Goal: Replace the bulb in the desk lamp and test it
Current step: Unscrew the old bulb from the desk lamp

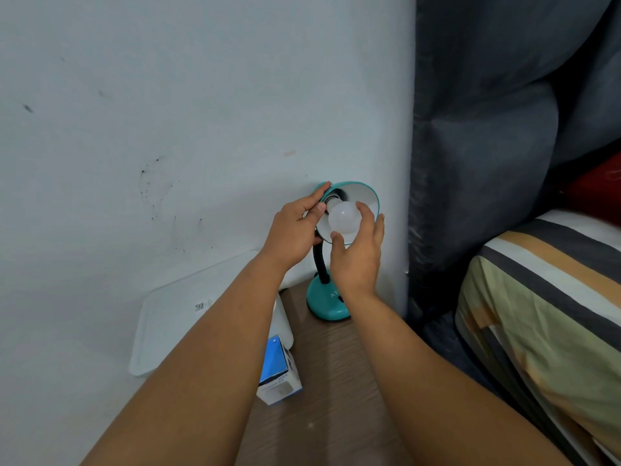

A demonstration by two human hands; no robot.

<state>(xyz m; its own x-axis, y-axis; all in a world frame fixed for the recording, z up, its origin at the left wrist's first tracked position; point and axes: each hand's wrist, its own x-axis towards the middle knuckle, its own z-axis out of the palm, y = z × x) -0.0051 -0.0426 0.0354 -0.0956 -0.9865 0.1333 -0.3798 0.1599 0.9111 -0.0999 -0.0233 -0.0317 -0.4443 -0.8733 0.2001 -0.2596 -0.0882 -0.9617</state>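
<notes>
One brown wooden table (336,364) | pale wall (168,129) | grey curtain (470,129)

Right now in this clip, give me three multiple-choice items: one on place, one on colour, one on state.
1. Where does the bulb box lie?
A. on the wooden tabletop
B. on the bed
C. inside the shade

2. What colour is the lamp base?
A. red
B. teal
C. black

3. What is the right hand doing?
A. hanging idle
B. pressing the base
C. gripping the bulb

Answers: 1 A, the box rests on the wood left of the base. 2 B, base and shade are teal. 3 C, its fingers curl round the bulb while the left hand holds the shade.
</notes>
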